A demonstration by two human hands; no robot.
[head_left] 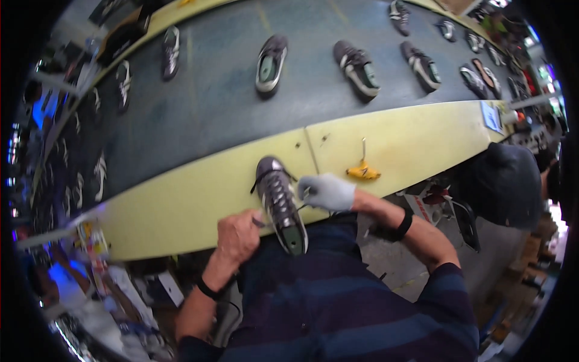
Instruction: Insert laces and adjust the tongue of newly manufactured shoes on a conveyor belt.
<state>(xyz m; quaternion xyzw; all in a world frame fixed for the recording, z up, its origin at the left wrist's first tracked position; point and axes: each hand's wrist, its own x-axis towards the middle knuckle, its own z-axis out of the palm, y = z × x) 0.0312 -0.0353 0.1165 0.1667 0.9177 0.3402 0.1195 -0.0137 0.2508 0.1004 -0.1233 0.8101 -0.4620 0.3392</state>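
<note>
Between the grips a grey, white-striped shoe (pixel 279 202) lies on the pale yellow surface (pixel 181 205); right grip (pixel 327 192) wears a grey glove.

You have one shoe (pixel 280 202) at your two hands, one yellow tool (pixel 362 172) on the ledge, and a dozen-odd shoes on the belt (pixel 211 90).

Probably shoe factory: conveyor belt (pixel 217 102), shoes (pixel 357 67)

Yellow tool (pixel 363 172) on pale ledge (pixel 181 205); shoes (pixel 357 67) along conveyor belt (pixel 217 102).
</note>
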